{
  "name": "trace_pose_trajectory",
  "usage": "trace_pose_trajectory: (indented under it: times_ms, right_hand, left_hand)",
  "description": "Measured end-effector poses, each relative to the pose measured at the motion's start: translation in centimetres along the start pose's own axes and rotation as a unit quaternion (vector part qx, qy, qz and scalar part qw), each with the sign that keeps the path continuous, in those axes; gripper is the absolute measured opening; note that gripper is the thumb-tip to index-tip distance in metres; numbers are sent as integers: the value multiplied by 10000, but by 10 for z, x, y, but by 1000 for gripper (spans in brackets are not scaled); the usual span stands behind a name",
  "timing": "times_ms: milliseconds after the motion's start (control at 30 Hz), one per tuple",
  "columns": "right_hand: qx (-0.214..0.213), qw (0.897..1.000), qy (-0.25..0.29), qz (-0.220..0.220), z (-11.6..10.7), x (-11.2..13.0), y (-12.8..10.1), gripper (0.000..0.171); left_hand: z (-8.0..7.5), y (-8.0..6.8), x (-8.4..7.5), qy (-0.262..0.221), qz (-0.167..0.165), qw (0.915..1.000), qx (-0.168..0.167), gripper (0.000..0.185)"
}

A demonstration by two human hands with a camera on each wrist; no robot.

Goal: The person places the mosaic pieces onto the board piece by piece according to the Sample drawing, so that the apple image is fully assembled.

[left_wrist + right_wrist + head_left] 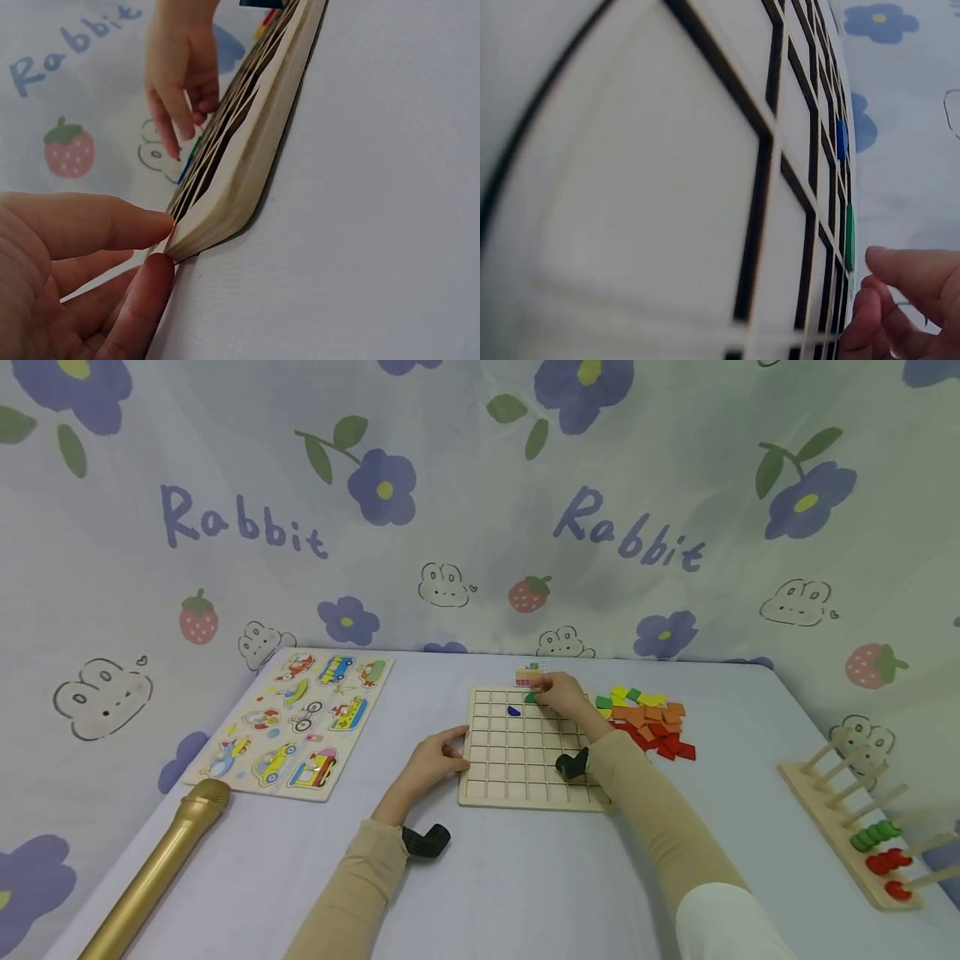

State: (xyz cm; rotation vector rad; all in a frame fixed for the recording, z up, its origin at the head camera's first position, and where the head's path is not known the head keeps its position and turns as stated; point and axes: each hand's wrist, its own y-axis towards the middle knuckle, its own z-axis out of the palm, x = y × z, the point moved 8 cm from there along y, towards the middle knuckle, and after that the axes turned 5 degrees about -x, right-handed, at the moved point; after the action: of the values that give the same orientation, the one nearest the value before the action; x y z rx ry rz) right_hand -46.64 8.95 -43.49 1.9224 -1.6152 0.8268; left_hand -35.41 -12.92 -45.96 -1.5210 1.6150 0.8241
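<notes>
A wooden grid board [525, 760] lies in the middle of the table. My left hand [438, 760] pinches its left edge [225, 202] between thumb [112, 221] and fingers. A blue piece [513, 711] and a green piece [531, 697] lie in cells near the far edge. My right hand [558, 693] reaches over the far edge, its fingertips [889, 270] touching the green piece [849, 236], which lies flat in its cell. In the right wrist view the blue piece [841, 139] sits two cells away.
A pile of coloured tiles [648, 722] lies right of the board, and a small pattern card [528, 674] lies behind it. A vehicle puzzle [300, 722] and a gold tube [150, 877] are at the left. A peg rack with rings [862, 827] stands at the right.
</notes>
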Motion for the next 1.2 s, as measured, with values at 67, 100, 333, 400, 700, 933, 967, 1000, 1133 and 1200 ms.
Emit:
trace_pose_trajectory:
  times_ms: [67, 100, 333, 400, 700, 933, 967, 1000, 1133, 1200]
  right_hand:
    - [-74, 9998, 168, -16, -6, -2, -2, 30]
    - [-119, 9996, 275, 3, -10, -5, -2, 30]
    - [-265, 9959, 801, 335, -41, -32, -11, 34]
    - [-299, 9950, 857, 425, -50, -41, -15, 34]
    - [-15, 9846, 1158, 1310, -70, -80, -32, 40]
    - [123, 9877, 860, 1302, -66, -86, -37, 39]
    - [97, 9882, 846, 1269, -66, -85, -37, 38]
    - [86, 9885, 869, 1231, -66, -84, -37, 37]
    - [-20, 9882, 1040, 1127, -68, -81, -37, 32]
    - [-94, 9856, 1222, 1162, -69, -81, -37, 30]
  left_hand:
    - [1, 0, 0, 9, 7, 10000, 5, 65]
    - [1, 0, 0, 14, 18, 10000, -1, 65]
    - [-1, 2, 5, 75, -38, 10000, -54, 65]
    - [-1, 3, 5, 123, -35, 9999, -56, 65]
    - [1, 0, 2, 92, -43, 9999, 5, 65]
    - [2, -1, 6, 35, -174, 9998, 6, 65]
    - [3, -1, 7, 37, -181, 9998, 2, 65]
    - [3, -1, 7, 39, -185, 9998, -9, 65]
    - [2, -1, 6, 53, -166, 9998, -33, 64]
    - [1, -1, 5, 78, -147, 9999, -31, 64]
